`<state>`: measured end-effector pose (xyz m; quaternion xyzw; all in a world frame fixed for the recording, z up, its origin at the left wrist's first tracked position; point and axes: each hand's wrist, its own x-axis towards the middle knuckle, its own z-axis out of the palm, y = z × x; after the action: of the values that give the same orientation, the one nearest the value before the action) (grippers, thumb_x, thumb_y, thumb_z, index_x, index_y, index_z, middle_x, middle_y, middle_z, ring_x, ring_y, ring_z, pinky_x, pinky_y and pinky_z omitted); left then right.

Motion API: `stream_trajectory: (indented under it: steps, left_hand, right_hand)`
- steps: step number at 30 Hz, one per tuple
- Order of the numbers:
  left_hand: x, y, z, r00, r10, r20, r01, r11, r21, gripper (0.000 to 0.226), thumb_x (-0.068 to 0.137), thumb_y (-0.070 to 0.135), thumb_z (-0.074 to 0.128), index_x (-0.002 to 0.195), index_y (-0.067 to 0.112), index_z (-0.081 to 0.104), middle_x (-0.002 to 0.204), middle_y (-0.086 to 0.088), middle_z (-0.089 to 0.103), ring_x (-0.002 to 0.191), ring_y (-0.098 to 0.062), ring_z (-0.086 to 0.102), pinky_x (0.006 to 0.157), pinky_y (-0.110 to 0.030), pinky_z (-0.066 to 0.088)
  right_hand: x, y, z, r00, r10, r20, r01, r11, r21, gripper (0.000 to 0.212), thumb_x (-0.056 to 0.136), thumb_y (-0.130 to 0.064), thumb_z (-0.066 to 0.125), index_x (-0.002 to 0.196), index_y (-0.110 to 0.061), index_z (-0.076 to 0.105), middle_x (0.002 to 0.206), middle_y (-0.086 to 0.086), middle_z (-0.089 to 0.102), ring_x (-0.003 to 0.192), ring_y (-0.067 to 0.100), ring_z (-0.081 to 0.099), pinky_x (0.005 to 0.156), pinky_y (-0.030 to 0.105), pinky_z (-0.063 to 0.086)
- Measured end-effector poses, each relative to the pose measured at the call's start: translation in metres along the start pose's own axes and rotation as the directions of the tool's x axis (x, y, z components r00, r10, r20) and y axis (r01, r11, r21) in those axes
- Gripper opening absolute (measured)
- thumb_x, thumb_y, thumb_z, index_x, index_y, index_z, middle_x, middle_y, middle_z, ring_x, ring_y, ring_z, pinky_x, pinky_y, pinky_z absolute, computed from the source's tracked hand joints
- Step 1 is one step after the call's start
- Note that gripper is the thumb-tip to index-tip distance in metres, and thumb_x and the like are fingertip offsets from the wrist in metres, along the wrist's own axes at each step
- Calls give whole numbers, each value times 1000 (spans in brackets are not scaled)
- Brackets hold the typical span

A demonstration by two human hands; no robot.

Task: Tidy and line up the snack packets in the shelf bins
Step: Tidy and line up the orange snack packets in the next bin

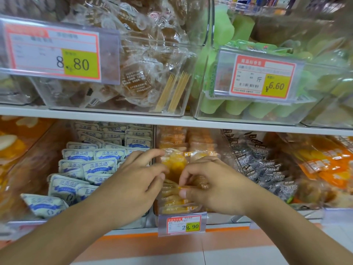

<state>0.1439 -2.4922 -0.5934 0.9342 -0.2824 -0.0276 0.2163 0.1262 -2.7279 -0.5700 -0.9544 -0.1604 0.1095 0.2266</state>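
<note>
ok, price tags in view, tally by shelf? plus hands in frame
Upper shelf tags: 2, the 8.80 tag and the 6.60 tag
Lower shelf tags: 1, the 29.90 tag
Hands: 2, left hand and right hand, both on the orange packets
Total: 3 tags, 2 hands

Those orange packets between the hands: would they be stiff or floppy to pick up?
Probably floppy: the orange packets are thin, crinkled clear film around soft-looking lumps. Likely slippery, since the film is glossy. They would probably slump over, as several already lean unevenly in the bin.
</note>
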Motion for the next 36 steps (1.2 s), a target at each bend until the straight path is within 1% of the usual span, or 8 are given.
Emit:
stream_trajectory:
  steps: [3,8,14,18,22,24,29,36]
  left_hand:
    - [-2,1,0,998,3,56,-6,999,49,34,105,51,30,112,42,61,152,38,15,143,-4,6,118,-32,22]
    - [-3,3,-1,999,9,51,-12,998,60,37,104,51,26,123,42,57,153,36,15,143,-1,4,119,-30,21]
    - [-3,2,0,999,30,14,-31,998,57,43,105,49,31,144,39,46,152,36,15,141,4,5,116,-21,18]
    - [-2,1,1,1000,24,-2,-24,999,32,44,105,48,35,147,38,42,150,37,18,140,6,7,111,-15,15]
    - [-3,0,0,1000,10,-27,-11,999,-40,54,103,50,39,153,46,21,147,40,19,140,13,5,109,-13,16]
    - [-4,0,0,1000,16,-27,-17,999,-37,48,102,51,40,149,46,31,146,40,23,140,10,8,111,-16,18]
    - [-3,2,-5,998,50,32,-52,995,90,57,89,68,19,115,43,63,138,39,36,133,2,18,117,-36,22]
    - [-13,14,-2,999,-3,32,-3,985,175,92,77,92,26,155,42,21,162,26,0,151,-9,-8,125,-40,5]
  right_hand:
    - [6,8,4,994,20,-103,-13,997,71,37,86,-65,54,98,-34,72,100,-11,69,103,7,60,97,36,49]
    - [25,17,6,959,95,-267,-103,995,-14,39,98,-31,63,136,-30,63,141,-5,62,136,15,50,109,15,31]
    - [37,19,12,955,104,-276,-108,994,-1,25,92,-26,73,115,-32,73,95,-16,68,97,9,63,95,32,52]
    - [37,19,14,962,51,-267,-45,999,28,11,91,-25,75,90,-35,80,95,-19,71,100,4,63,100,36,50]
    - [24,21,4,996,59,-67,-33,944,328,20,94,-14,74,87,-29,85,90,-9,76,89,10,70,93,42,56]
    - [18,22,1,1000,5,-9,-2,946,323,23,96,-9,70,93,-25,85,88,-7,74,88,11,69,91,42,57]
    - [7,24,-4,998,-4,64,-2,997,81,29,91,-54,59,114,-48,74,111,-20,71,119,10,57,112,39,41]
    - [-9,12,0,1000,-7,14,8,991,-132,85,79,-62,81,152,-39,46,154,-12,45,146,10,31,125,31,23]
